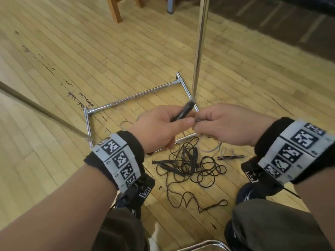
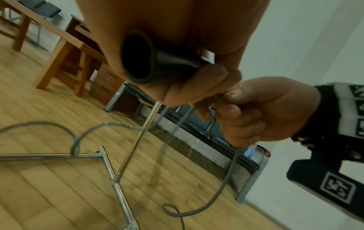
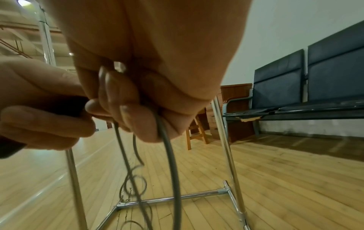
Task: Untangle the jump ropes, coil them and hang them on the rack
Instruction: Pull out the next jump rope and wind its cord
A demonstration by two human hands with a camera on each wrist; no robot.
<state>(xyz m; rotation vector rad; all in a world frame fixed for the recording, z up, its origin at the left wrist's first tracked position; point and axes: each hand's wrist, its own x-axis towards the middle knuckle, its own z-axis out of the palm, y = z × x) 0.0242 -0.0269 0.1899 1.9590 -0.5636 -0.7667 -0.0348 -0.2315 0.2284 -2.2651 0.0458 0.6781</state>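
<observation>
My left hand (image 1: 163, 124) grips a black jump rope handle (image 1: 184, 112), whose round butt end (image 2: 138, 60) faces the left wrist camera. My right hand (image 1: 223, 125) pinches the grey rope (image 3: 169, 155) close beside it, and loops of that rope hang to the floor (image 2: 222, 186). A tangle of black ropes (image 1: 194, 165) with black handles lies on the floor between my feet. One more handle (image 1: 230, 157) lies to its right. The chrome rack (image 1: 198, 51) stands just beyond my hands, its base frame (image 1: 134, 96) on the floor.
Wooden plank floor all round. A wooden chair leg (image 1: 115, 9) stands at the back. Black bench seats (image 3: 315, 87) line the wall on the right. A chrome tube (image 1: 204, 244) curves at the bottom edge, by my knees.
</observation>
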